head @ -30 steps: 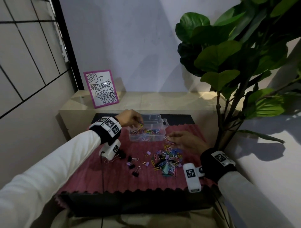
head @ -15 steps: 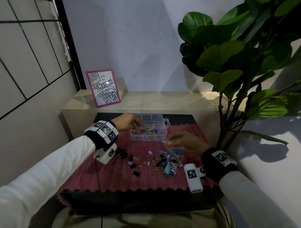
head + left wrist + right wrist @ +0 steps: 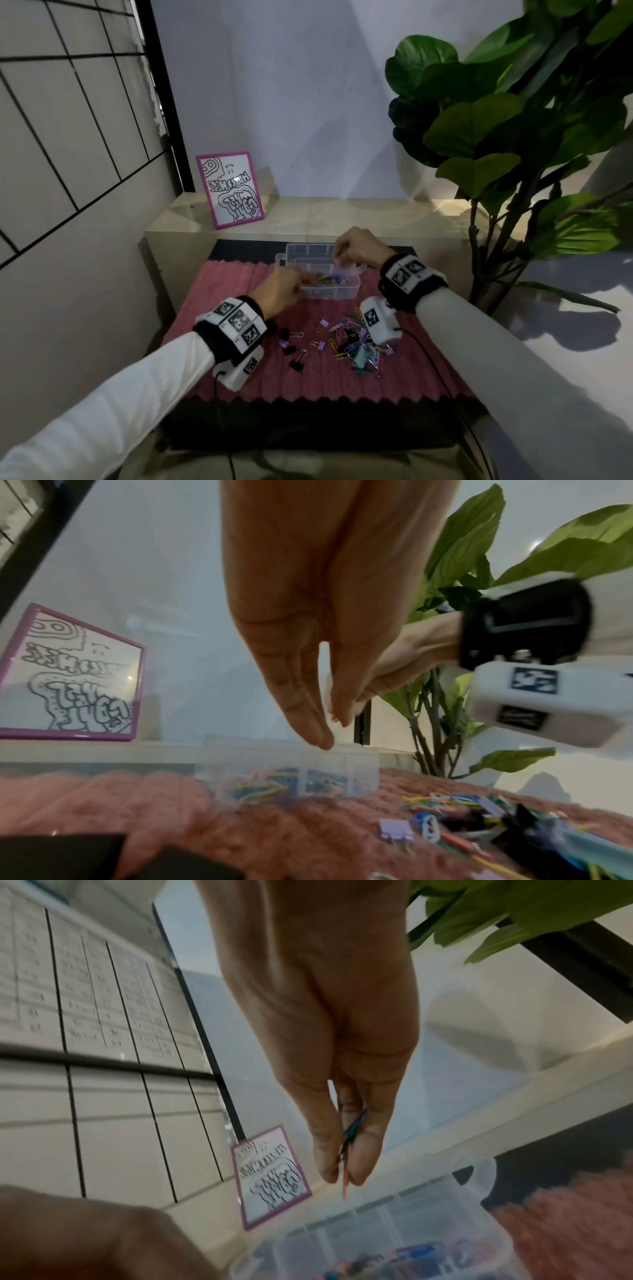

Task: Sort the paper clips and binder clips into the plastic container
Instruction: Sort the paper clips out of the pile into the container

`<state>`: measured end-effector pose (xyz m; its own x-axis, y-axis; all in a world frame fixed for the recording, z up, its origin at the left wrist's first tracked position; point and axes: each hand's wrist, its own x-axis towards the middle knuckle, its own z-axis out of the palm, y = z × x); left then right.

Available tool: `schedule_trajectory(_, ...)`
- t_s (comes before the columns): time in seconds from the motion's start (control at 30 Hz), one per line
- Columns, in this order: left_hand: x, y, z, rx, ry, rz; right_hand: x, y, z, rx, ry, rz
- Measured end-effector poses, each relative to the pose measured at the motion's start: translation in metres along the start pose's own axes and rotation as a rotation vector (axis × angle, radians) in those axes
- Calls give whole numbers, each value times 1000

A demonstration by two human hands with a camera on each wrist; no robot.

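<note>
1. Pinching a few paper clips (image 3: 349,1148) between thumb and fingertips, the right hand (image 3: 356,251) hangs over the far side of the plastic container (image 3: 352,291); one red clip end sticks out below the fingertips in the right wrist view.
2. The left hand (image 3: 282,291) is at the container's near left edge. In the left wrist view its fingers (image 3: 304,710) point straight down, close together, just above the rim, and nothing shows between them, so it looks relaxed and empty.
3. The container is clear, with dividers inside, and stands on a pink ribbed mat (image 3: 222,301) at the mat's far end. Its near compartments hold coloured paper clips (image 3: 330,279); the far compartments look bare from the head view.
4. A loose pile of mixed clips (image 3: 356,346) lies on the mat nearer the person, below the right wrist: coloured paper clips tangled with purple, black and teal binder clips.
5. To the left of that pile a few separate binder clips (image 3: 296,363) lie scattered, black and purple, well apart from the container.
6. Behind the mat, a pink-framed drawing (image 3: 231,188) leans against the wall on a pale ledge (image 3: 342,216), and a large-leaved plant (image 3: 496,137) stands at the right.
</note>
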<state>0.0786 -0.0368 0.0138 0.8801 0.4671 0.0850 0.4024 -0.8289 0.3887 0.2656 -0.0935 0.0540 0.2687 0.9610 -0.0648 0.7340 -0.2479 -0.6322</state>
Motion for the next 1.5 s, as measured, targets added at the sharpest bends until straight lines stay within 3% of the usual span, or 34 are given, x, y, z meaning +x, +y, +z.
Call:
schedule_trajectory(0.17,5,16,21,-35,-286,161,12,3,9,-120,-95,45)
schedule_trajectory(0.37,30,45,39,16,-374,175,-3,27,5,3,31,23)
schedule_trajectory(0.53,45,53,49,148,-441,151,3,26,-1,-18,-7,52)
schedule_trajectory(0.7,39,46,45,12,-324,154,5,10,13,-94,-5,-35)
schedule_trajectory(0.9,27,31,39,-216,-209,39,-32,37,23,-274,196,-16)
schedule_trajectory(1.1,37,18,3,-253,-119,69,-62,62,37,-459,-171,9)
schedule_trajectory(1.3,56,-5,-27,-276,-5,-43,-61,64,44,-288,-143,-12)
schedule_trajectory(1.5,67,-22,-32,-180,-29,-91,-66,68,42,-109,-60,-33)
